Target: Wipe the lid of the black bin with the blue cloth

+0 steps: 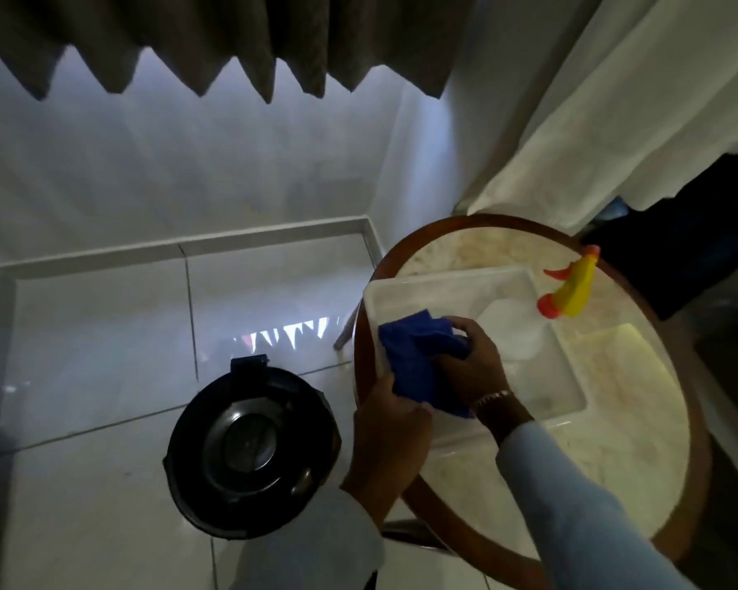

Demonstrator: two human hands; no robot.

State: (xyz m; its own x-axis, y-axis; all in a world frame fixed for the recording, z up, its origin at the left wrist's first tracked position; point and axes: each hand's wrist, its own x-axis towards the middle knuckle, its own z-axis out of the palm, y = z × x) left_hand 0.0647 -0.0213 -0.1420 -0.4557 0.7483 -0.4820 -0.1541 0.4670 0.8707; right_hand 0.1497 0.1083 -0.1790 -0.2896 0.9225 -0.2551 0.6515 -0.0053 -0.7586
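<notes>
Room: pale tiled floor (103,317) with a raised white skirting along the far side, a dark pleated curtain (231,40) hanging at the top, a white drape (614,121) at far right.
Table: round table (640,440) with a wooden rim and marbled top, at right.
Black bin: black bin (252,445) stands upright on the floor, left of the table and just beside its rim; seen from straight above.
Lid: round lid (248,440) is shut and faces up, its hinge block at the far edge.
Blue cloth: blue cloth (418,359) is bunched between both hands, over the near-left corner of a white tray (401,287); its long axis runs from far-left to near-right.
Left hand: left hand (390,415) reaches in from the near side, fingers closed on the near-left edge of the cloth, wrist over the table rim.
Right hand: right hand (471,364) comes from the near right in a light sleeve, a bracelet at the wrist, fingers curled into the far-right part of the cloth.
Other things: a clear spray bottle (571,291) with a yellow and orange trigger head lies in the tray, head pointing far-right.
In the way: the table rim lies between the hands and the bin; the lid itself is uncovered.
</notes>
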